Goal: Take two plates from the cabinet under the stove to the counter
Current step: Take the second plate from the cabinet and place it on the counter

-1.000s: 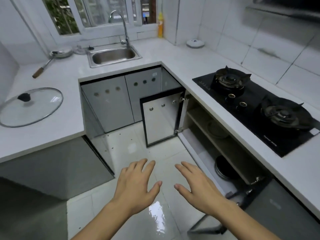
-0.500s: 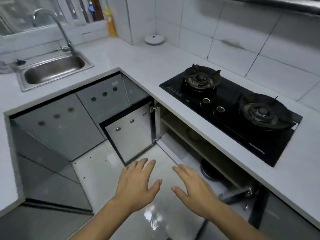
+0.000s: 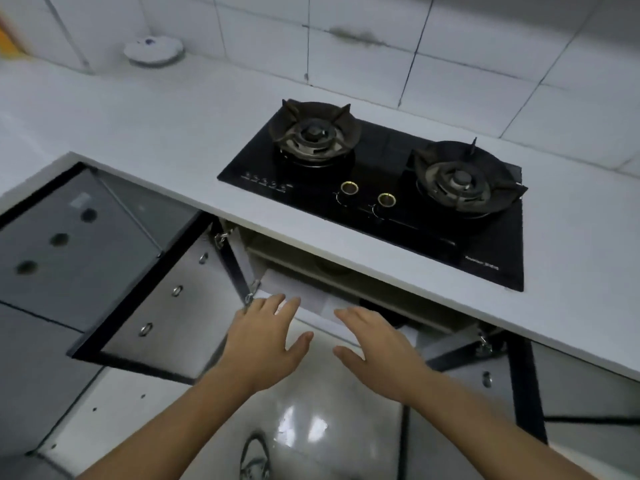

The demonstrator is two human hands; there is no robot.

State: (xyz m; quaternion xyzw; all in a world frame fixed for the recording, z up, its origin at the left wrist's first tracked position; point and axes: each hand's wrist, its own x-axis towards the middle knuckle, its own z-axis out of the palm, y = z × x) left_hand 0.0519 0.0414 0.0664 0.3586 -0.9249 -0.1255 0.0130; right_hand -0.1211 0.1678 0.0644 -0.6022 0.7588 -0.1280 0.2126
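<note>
Item: reach into cabinet (image 3: 346, 289) under stove (image 3: 381, 188). Our left hand (image 3: 266, 341) and right hand (image 3: 377, 348): grip spread, empty, before its front edge. Plates unseen beneath the bench (image 3: 173, 133); we should crouch first.

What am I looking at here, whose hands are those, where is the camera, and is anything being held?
There is no machine here. A person wears a wide-angle camera on the head, so you look forward and down along their arms. The left hand and right hand are both open, fingers spread, holding nothing. They reach toward the open cabinet under the white counter; its doors are swung out on both sides. A black two-burner gas stove sits in the counter, and a small round white object stands by the tiled wall. Inside the cabinet it is dim; a round shape shows on the shelf, but I cannot tell if it is a plate.
</note>
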